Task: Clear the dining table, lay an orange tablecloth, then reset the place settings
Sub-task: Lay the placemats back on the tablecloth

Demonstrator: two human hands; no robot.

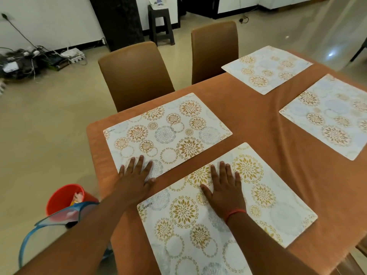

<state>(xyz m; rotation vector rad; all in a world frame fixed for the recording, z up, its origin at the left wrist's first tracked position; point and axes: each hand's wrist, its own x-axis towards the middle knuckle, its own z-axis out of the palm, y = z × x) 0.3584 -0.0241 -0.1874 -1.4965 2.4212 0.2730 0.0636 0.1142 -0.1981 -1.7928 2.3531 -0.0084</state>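
Four placemats lie on the orange tablecloth (248,108); we press flat open hands, gripping nothing: left hand (137,175) on far-left placemat (168,130), right hand (224,187) on near placemat (228,211), long axis running down-right.

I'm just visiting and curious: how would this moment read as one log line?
stage: placemats laid | left hand: flat on far floral placemat | right hand: flat on near floral placemat | orange tablecloth: on

Left hand (137,175) and right hand (224,187) press flat on 2 placemats (168,126) over orange tablecloth (258,116).
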